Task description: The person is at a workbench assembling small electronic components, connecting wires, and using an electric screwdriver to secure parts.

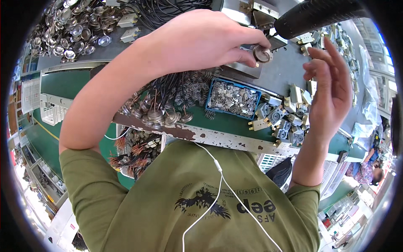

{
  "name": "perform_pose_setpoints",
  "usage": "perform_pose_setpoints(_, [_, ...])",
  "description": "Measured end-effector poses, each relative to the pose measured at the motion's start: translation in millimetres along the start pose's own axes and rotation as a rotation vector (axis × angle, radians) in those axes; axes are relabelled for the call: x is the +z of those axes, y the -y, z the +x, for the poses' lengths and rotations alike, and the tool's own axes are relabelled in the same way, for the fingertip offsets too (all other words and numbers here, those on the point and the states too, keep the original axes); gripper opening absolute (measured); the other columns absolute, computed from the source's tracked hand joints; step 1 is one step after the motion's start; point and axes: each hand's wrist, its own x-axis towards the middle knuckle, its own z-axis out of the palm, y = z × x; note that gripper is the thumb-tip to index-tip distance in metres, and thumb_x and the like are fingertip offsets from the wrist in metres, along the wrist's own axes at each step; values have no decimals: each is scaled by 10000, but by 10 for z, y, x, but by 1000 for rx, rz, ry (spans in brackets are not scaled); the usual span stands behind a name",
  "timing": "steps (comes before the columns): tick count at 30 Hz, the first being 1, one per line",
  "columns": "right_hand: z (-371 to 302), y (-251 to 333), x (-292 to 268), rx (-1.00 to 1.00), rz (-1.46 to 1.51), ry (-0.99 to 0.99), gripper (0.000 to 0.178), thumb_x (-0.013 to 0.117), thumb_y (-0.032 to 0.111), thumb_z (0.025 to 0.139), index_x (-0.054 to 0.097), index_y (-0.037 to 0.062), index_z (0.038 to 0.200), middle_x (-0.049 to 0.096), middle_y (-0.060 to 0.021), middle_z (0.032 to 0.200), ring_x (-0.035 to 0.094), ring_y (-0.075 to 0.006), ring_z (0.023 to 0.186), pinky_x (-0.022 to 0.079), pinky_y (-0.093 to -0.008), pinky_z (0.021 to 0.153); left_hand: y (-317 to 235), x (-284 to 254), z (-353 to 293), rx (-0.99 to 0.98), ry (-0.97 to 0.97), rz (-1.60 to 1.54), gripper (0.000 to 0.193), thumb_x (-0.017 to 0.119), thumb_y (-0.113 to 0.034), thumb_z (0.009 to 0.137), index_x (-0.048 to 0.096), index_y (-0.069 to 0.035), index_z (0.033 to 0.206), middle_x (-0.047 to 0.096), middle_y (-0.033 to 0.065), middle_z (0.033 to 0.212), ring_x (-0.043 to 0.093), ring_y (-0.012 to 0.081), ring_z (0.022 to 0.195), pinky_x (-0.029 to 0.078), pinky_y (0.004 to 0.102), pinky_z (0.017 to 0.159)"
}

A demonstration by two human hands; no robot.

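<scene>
My left hand (pixel 210 40) reaches across the bench, thumb and fingers closed on a small round metal cap (pixel 262 54). It holds the cap beside a metal fixture (pixel 244 69), which the hand and a thick black tube (pixel 319 17) partly hide. To the right, my right hand (pixel 331 86) is raised over the bench with its fingers loosely bent and apart, and I see nothing in it. Below the fixture lies a blue tray (pixel 228 114) full of small metal pieces. Several small white-and-grey switch-like blocks (pixel 289 111) are piled beside the tray, nearest my right hand.
Many round metal caps (pixel 69 31) are heaped at the far left, near black cables (pixel 168 10). Coil springs (pixel 195 86) and wired metal discs (pixel 155 116) lie under my left forearm. The bench's worn front edge (pixel 210 136) runs before me. Another person (pixel 365 173) is at far right.
</scene>
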Motion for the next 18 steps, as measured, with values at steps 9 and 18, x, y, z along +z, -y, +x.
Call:
perform_pose_setpoints(9, [563, 126, -137, -366, 471, -10, 330, 567, 89, 1049, 606, -92, 1322, 704, -206, 1141, 703, -214, 904, 578, -364, 806, 122, 123, 37, -196, 253, 149, 352, 705, -356, 924, 710, -195, 1237, 755, 94, 1031, 724, 318, 973, 574, 438, 847])
perform_pose_setpoints(18, [1072, -523, -889, -389, 538, -96, 281, 586, 75, 1019, 643, -89, 1240, 682, -186, 967, 669, -227, 784, 563, -394, 727, 156, 299, -19, -93, 119, 240, 264, 665, -341, 963, 674, -148, 1142, 733, 92, 851, 732, 317, 851, 576, 453, 686])
